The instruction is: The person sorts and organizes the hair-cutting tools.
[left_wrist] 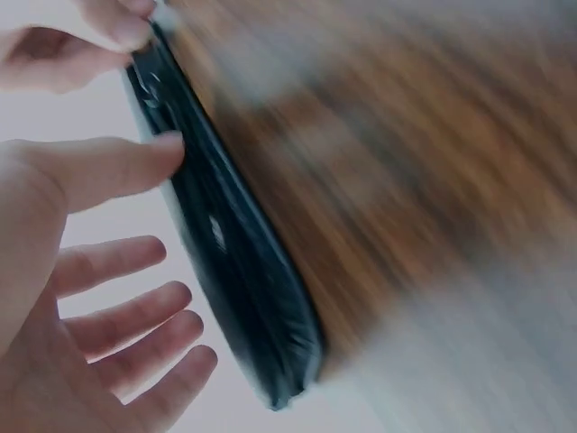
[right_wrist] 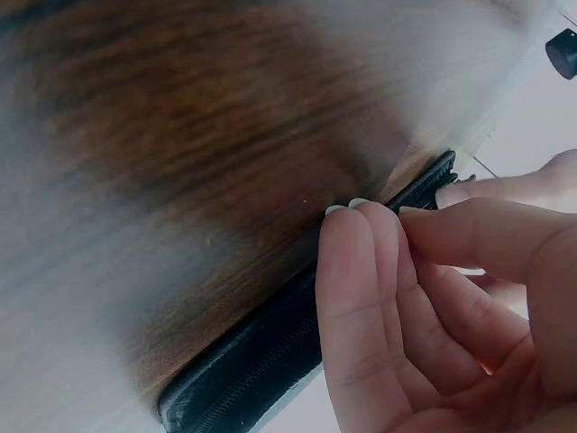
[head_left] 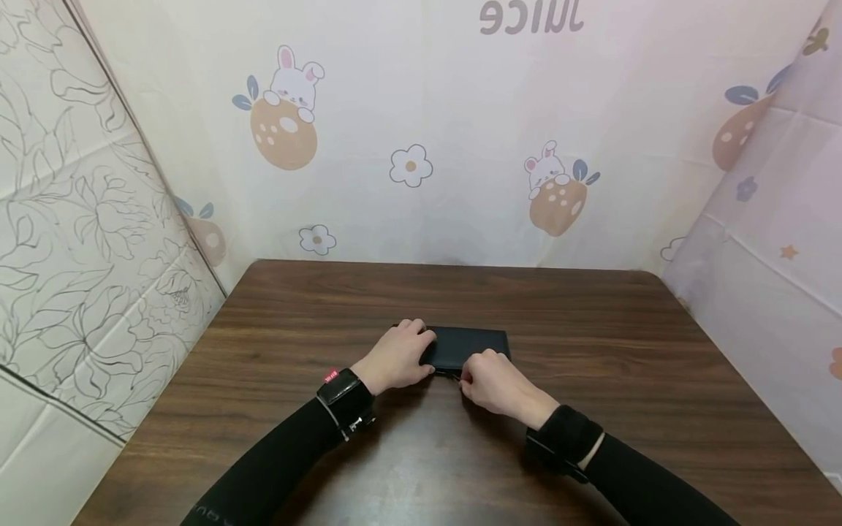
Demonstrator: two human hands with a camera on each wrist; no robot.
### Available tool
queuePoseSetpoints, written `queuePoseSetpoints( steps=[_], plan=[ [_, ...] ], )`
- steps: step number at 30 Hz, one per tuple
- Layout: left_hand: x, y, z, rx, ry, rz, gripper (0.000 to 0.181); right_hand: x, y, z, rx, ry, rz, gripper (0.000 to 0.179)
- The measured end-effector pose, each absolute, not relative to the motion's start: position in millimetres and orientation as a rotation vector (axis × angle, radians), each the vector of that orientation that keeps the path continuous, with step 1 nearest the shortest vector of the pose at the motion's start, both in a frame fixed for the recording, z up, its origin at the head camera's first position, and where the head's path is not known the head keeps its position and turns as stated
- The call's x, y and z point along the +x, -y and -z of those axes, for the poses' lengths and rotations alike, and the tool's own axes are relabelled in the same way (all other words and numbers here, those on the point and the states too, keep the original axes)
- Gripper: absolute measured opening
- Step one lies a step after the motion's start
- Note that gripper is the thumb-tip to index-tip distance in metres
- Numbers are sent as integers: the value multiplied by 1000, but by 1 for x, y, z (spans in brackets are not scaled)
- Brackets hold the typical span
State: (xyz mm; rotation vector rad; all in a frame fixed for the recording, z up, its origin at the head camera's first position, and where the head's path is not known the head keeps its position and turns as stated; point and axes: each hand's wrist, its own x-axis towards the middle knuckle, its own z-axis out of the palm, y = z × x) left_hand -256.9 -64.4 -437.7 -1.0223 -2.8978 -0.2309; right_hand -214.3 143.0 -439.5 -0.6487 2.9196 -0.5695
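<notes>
A flat black zip wallet [head_left: 470, 343] lies on the brown wooden table, its zipped edge facing the person. My left hand [head_left: 397, 354] holds the wallet's left end, fingers over the top and thumb against the near edge. In the left wrist view that thumb [left_wrist: 135, 167] touches the zipped edge. At the same edge, my right hand [head_left: 496, 383] pinches what looks like the zipper pull, mostly hidden by the fingertips. The right wrist view shows the zip line [right_wrist: 261, 365] running along the wallet [right_wrist: 288, 329] beside the curled fingers.
The wooden table [head_left: 316, 307] extends around the wallet on all sides. Behind it hangs a pale curtain [head_left: 421, 95] with rabbit and strawberry prints. A flower-patterned panel [head_left: 85, 219] stands at the left. Both wrists wear black bands.
</notes>
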Motion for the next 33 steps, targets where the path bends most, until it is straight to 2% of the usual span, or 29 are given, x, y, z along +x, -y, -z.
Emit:
queuePoseSetpoints(
  steps=[4, 6, 17, 24, 33],
  plan=[
    [-246, 58, 432, -1040, 2875, 317, 17, -214, -144, 441, -689, -2927, 568, 13],
    [-243, 54, 431, -1025, 2898, 443, 8, -214, -144, 442, -713, -2935, 565, 14],
    [-241, 37, 437, -589, 3099, 1289, 36, -211, -145, 441, -800, -2965, 553, 13],
    [-242, 31, 443, -306, 3111, 1668, 41, -210, -144, 441, -831, -2986, 570, 15],
    [-242, 25, 453, -177, 3061, 1955, 38, -207, -144, 442, -892, -2992, 586, 23]
  ],
)
